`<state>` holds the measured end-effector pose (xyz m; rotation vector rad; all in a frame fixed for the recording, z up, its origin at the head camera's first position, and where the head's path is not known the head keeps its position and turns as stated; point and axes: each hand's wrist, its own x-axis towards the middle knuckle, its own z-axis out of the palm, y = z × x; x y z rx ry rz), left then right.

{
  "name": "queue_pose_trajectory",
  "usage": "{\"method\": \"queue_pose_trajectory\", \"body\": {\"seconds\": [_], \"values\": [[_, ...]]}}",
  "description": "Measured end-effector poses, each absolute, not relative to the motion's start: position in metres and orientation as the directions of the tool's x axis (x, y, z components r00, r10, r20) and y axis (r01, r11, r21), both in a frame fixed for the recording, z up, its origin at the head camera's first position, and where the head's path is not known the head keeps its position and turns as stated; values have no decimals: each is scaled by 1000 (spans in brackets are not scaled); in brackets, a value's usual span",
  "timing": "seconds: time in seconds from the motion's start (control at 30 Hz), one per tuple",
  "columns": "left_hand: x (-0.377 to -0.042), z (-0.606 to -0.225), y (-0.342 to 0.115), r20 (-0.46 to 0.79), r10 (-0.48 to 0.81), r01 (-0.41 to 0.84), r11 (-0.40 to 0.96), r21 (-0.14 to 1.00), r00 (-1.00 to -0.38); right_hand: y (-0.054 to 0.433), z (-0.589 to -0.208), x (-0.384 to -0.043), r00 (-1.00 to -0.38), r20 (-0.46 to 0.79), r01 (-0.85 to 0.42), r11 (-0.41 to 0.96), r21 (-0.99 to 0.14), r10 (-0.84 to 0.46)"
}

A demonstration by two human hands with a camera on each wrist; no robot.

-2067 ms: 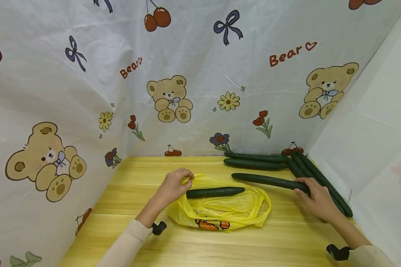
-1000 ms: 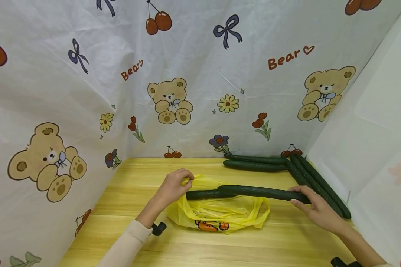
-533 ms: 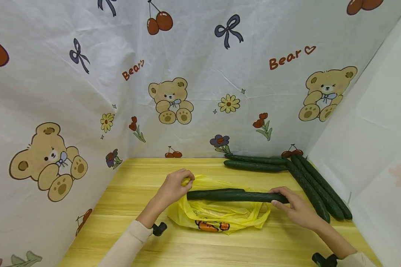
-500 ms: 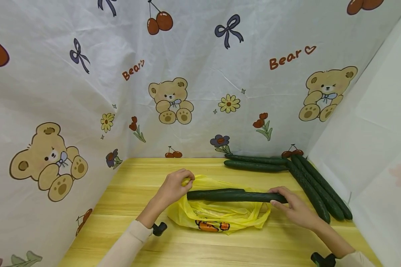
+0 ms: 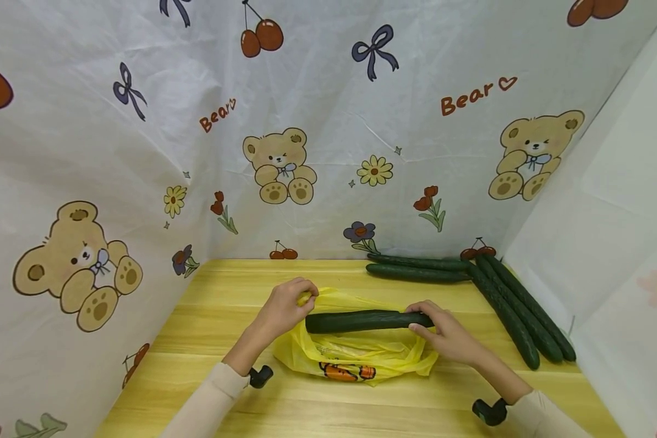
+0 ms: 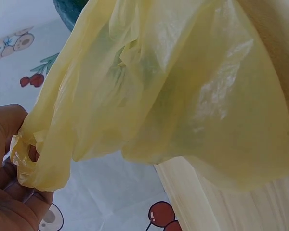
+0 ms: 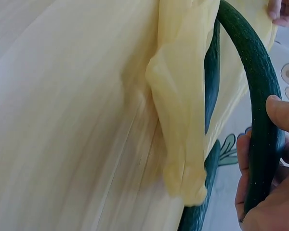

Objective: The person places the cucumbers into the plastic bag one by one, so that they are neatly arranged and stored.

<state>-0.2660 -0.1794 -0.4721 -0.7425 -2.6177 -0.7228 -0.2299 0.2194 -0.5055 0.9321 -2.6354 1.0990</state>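
Observation:
My left hand (image 5: 286, 305) pinches the handle loop of a yellow plastic bag (image 5: 372, 351) and keeps its mouth raised on the left side. In the left wrist view the thin bag (image 6: 197, 101) hangs from the fingers of that hand (image 6: 9, 202). A long dark green cucumber (image 5: 356, 322) lies level across the bag's mouth, and my right hand (image 5: 443, 333) grips its right end. The right wrist view shows thumb and fingers wrapped round this cucumber (image 7: 257, 72). Another cucumber (image 7: 212, 79) sits inside the bag, mostly hidden behind the held one in the head view.
Two cucumbers (image 5: 418, 274) lie along the back of the wooden table (image 5: 241, 280). Three more cucumbers (image 5: 509, 316) slant beside the right wall. Patterned cloth (image 5: 328, 121) with bears closes off the back and left.
The right hand has carried the cucumber leftward from the right side of the table, over and into the bag's mouth. The left hand has stayed at the bag's handle.

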Motion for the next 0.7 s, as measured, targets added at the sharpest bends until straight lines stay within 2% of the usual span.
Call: {"method": "queue_pose_trajectory", "body": {"seconds": [0.37,0.7], "values": [[-267,-471,-179,440,403,572,729,376,-802,195,-510,-239,-819,289,-554,552,-623,-496],[-267,-468,-178,449,405,581,720,380,-796,172,-507,-242,-810,273,-560,545,-624,-520]]}}
